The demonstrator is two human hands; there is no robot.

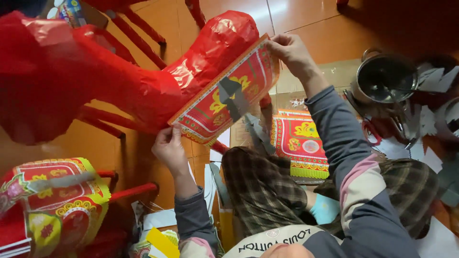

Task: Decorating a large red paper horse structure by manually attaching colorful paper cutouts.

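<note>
— What is sitting at the far left?

— A decorated paper figure point(52, 205), red with yellow and green patterning, is lying on the orange tiled floor point(143, 162); above it a large red paper horse figure point(119, 71) is stretching across the upper left, its thin red legs point(138, 28) reaching out over the tiles.

— And what is the person's left hand doing?

— The left hand point(168, 147) is pinching the lower corner of a printed red and yellow paper panel point(227, 93), fingers closed on its edge; the panel is being pressed flat against the horse figure's side, tilted upward to the right.

— The right hand?

— The right hand point(289, 51) is gripping the panel's upper corner, fingers curled shut over it; below it a second patterned panel with a yellow fringe point(299, 143) is lying beside the person's checked trouser knee; further right a metal pot point(385, 79) is standing among paper scraps point(432, 79).
</note>
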